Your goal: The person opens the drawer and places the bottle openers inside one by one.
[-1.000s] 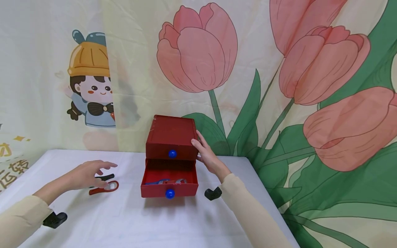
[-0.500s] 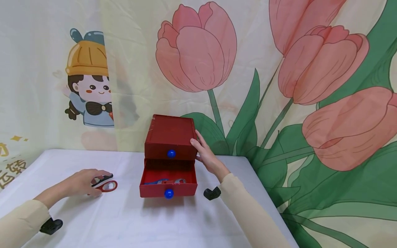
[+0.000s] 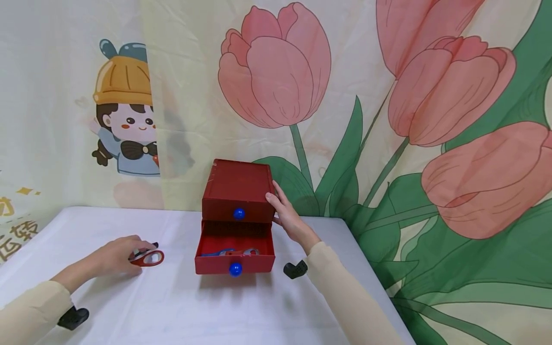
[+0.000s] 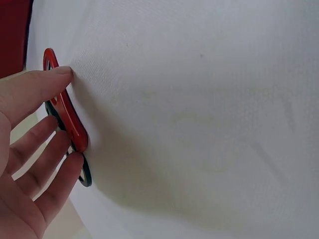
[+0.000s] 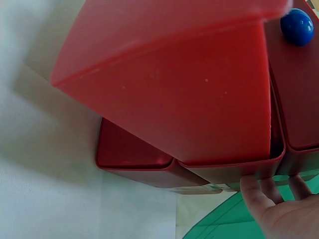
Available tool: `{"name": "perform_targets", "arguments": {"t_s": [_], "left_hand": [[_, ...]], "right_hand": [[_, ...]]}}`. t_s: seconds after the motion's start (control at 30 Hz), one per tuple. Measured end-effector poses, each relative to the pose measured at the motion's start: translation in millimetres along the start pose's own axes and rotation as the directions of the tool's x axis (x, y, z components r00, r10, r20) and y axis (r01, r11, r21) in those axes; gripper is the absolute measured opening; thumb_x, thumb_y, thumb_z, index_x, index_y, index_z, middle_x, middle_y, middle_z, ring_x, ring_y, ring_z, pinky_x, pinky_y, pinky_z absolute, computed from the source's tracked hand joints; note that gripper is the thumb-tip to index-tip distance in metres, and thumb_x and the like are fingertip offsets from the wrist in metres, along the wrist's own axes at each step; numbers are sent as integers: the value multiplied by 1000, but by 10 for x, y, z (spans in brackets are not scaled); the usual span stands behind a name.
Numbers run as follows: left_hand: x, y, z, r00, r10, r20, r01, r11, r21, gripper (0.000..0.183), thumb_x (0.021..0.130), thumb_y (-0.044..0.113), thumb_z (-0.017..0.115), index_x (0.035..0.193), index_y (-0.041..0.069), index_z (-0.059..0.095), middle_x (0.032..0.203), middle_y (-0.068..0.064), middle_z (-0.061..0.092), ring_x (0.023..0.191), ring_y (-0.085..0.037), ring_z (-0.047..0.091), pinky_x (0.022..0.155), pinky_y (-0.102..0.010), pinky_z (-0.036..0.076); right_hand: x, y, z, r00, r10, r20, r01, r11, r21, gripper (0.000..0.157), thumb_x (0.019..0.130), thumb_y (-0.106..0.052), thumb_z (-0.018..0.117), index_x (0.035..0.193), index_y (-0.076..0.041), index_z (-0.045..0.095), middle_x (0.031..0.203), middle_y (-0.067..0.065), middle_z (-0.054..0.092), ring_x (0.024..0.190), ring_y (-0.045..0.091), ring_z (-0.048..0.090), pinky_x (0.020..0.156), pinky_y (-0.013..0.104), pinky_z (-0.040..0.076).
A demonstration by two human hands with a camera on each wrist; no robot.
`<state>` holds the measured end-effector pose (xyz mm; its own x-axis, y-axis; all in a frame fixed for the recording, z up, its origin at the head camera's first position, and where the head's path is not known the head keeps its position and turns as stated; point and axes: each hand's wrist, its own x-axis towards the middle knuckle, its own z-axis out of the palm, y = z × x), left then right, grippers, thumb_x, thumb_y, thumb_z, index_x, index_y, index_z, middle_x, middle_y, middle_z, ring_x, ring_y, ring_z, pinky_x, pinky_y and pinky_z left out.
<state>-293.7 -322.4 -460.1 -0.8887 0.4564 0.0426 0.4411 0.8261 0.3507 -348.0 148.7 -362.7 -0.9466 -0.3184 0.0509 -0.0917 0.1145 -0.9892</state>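
My left hand (image 3: 115, 256) is low over the left of the table, pinching a red tool with a ring-shaped end (image 4: 71, 122) between thumb and fingertips. A dark green or black piece with a rounded end (image 4: 86, 172) lies along it, partly hidden by the fingers. My right hand (image 3: 290, 218) rests on the right side of a red two-drawer cabinet (image 3: 239, 181), fingers extended along the wall and thumb at the front corner. The lower drawer (image 3: 215, 265) is pulled out. Inside lie a blue item (image 3: 219, 252) and a red-and-silver item (image 3: 247, 252). The upper drawer (image 3: 217, 211) is closed.
Blue round knobs (image 3: 235, 270) stick out from the drawer fronts. A white cloth (image 3: 181, 306) covers the table. Behind stands a printed backdrop with large tulips (image 3: 276, 81). Black wrist devices (image 3: 295, 270) hang below both sleeves.
My left hand has come down onto the red tool and taken it between thumb and fingers, the dark piece drawn close beside it. The right hand and the cabinet stay in place.
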Motion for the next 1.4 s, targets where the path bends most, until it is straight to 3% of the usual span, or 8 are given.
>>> {"name": "perform_targets", "arguments": {"t_s": [0.3, 0.57, 0.97, 1.27, 1.4], "left_hand": [[21, 51, -10, 1000, -6, 29, 7, 1000, -5, 53, 79, 20, 93, 127, 8, 75, 98, 3, 63, 86, -16, 54, 72, -31, 51], [40, 65, -16, 999, 3, 46, 0, 999, -55, 48, 81, 15, 91, 125, 4, 74, 95, 3, 62, 82, -13, 51, 67, -25, 46], [67, 100, -14, 997, 31, 67, -25, 996, -82, 41, 82, 6, 88, 120, 9, 74, 97, 3, 67, 81, -10, 51, 69, -26, 49], [65, 112, -8, 997, 30, 71, -25, 997, -77, 41, 81, 5, 87, 120, 9, 74, 94, 3, 64, 78, -10, 49, 66, -25, 45], [60, 163, 14, 998, 33, 46, -30, 998, -61, 43, 80, 13, 91, 120, 10, 74, 94, 4, 64, 79, -9, 50, 67, -25, 47]], "right_hand": [[-6, -4, -7, 1000, 2, -2, -2, 1000, -5, 78, 106, -53, 54, 170, -45, 10, 175, 3, 22, 157, 35, 30, 123, 65, 34], [-2, -15, 5, 1000, -4, 0, 4, 1000, -20, 79, 106, -53, 54, 171, -42, 8, 174, 4, 23, 156, 36, 31, 122, 65, 35], [-15, -11, 1, 1000, -2, -5, 2, 999, -33, 79, 107, -53, 54, 171, -42, 8, 175, 4, 22, 157, 36, 29, 122, 66, 34], [-4, -20, 1, 1000, 0, 1, 0, 1000, -22, 78, 106, -53, 54, 170, -44, 9, 175, 4, 21, 157, 36, 29, 123, 66, 33], [-4, -15, -3, 1000, 1, -4, -1, 1000, -24, 78, 107, -52, 53, 170, -44, 9, 175, 5, 21, 158, 36, 28, 123, 66, 33]]}}
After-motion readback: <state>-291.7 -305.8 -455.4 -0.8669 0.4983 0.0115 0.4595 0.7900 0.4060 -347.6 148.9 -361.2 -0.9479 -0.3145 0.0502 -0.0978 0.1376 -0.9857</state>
